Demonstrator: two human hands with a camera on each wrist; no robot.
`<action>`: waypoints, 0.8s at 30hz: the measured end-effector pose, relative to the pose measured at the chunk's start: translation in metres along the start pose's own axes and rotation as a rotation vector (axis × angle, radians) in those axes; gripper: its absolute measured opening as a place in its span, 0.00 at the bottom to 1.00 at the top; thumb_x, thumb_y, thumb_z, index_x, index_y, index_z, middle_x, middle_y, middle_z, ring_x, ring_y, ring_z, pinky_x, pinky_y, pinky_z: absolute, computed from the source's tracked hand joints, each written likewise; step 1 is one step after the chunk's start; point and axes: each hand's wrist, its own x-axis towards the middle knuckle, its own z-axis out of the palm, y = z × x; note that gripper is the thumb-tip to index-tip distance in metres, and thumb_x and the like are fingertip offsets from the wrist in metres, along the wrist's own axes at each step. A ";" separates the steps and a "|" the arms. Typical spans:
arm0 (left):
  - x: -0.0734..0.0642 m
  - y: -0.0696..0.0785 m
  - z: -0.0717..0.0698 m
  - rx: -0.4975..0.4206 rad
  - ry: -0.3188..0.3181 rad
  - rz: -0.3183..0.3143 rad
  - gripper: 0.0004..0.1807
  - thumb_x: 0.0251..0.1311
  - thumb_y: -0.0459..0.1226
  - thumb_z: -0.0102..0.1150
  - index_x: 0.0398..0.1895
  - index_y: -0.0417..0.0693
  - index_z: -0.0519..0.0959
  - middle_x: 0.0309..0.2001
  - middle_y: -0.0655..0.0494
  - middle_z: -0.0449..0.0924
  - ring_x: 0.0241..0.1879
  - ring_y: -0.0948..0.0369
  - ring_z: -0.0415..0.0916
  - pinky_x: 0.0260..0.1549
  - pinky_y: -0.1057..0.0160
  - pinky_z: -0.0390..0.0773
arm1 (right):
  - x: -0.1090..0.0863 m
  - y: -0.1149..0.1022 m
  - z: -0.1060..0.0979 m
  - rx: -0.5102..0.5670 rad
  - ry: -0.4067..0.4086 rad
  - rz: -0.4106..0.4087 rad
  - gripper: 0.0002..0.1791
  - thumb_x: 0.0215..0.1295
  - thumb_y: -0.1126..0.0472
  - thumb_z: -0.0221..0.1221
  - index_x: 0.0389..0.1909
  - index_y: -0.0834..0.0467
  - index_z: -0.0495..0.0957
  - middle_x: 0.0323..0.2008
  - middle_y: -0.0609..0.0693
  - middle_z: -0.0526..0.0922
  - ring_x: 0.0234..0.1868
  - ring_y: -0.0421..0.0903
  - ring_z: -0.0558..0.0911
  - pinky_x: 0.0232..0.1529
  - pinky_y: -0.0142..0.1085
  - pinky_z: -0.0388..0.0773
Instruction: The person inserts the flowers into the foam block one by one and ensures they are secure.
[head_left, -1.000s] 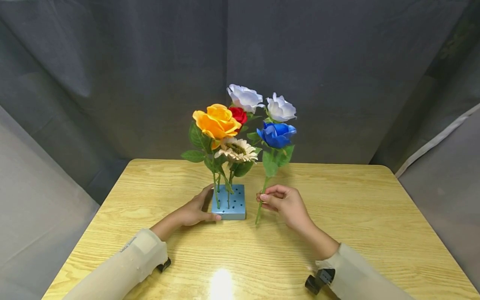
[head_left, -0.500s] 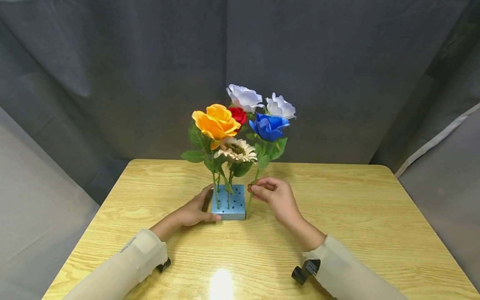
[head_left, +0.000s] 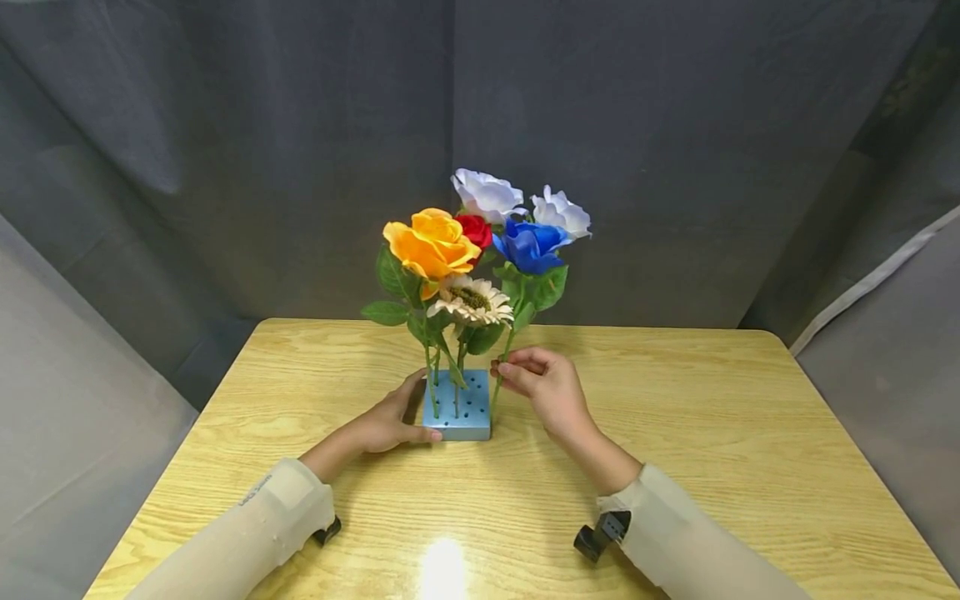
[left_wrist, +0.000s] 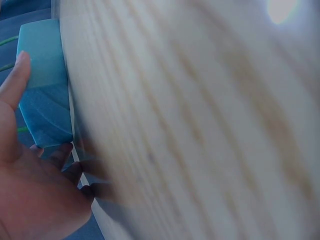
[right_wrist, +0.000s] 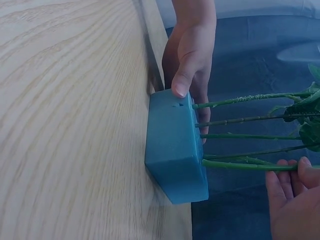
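My right hand pinches the green stem of a blue artificial rose between thumb and fingertips. Its stem slants down to the right edge of a light-blue block with holes in its top. In the right wrist view, the lower end of the held stem is right at the block's top face. My left hand grips the block's left side, thumb at the front and fingers behind. Standing in the block are an orange rose, a red rose and a cream daisy-like flower.
Two white roses rise behind the others, their stems mostly hidden. The block stands on a wood-grain table, near its middle. A dark grey curtain hangs behind the table's far edge.
My right hand has carried the blue rose left and slightly away from me, from beside the block to its right edge. My left hand and the block have stayed in place.
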 end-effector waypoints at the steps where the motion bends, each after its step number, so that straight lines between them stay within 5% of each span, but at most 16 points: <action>1: 0.000 0.000 0.000 0.001 0.000 -0.001 0.63 0.58 0.49 0.76 0.85 0.53 0.39 0.82 0.37 0.44 0.81 0.42 0.40 0.76 0.36 0.45 | 0.001 0.000 0.000 -0.005 -0.001 -0.004 0.08 0.69 0.74 0.61 0.46 0.76 0.79 0.45 0.71 0.86 0.49 0.61 0.88 0.51 0.44 0.85; 8: 0.000 0.000 0.000 -0.002 0.003 -0.002 0.63 0.58 0.48 0.76 0.85 0.53 0.40 0.82 0.37 0.44 0.81 0.41 0.40 0.76 0.35 0.45 | 0.004 0.001 0.005 -0.004 0.014 -0.017 0.09 0.69 0.76 0.61 0.47 0.77 0.79 0.43 0.67 0.87 0.42 0.49 0.90 0.49 0.40 0.86; 14: 0.000 -0.001 0.001 -0.003 -0.002 -0.015 0.63 0.59 0.49 0.76 0.85 0.56 0.39 0.82 0.38 0.42 0.81 0.41 0.38 0.75 0.34 0.44 | 0.006 0.003 0.007 0.016 0.024 -0.042 0.09 0.68 0.77 0.61 0.47 0.77 0.79 0.43 0.69 0.87 0.45 0.59 0.89 0.48 0.41 0.86; 24: 0.002 -0.003 0.000 0.003 -0.002 -0.019 0.63 0.58 0.51 0.76 0.85 0.58 0.39 0.83 0.39 0.41 0.82 0.42 0.37 0.75 0.34 0.44 | 0.007 0.012 0.007 0.018 0.000 -0.054 0.08 0.69 0.75 0.61 0.46 0.76 0.79 0.44 0.68 0.87 0.47 0.59 0.89 0.50 0.41 0.85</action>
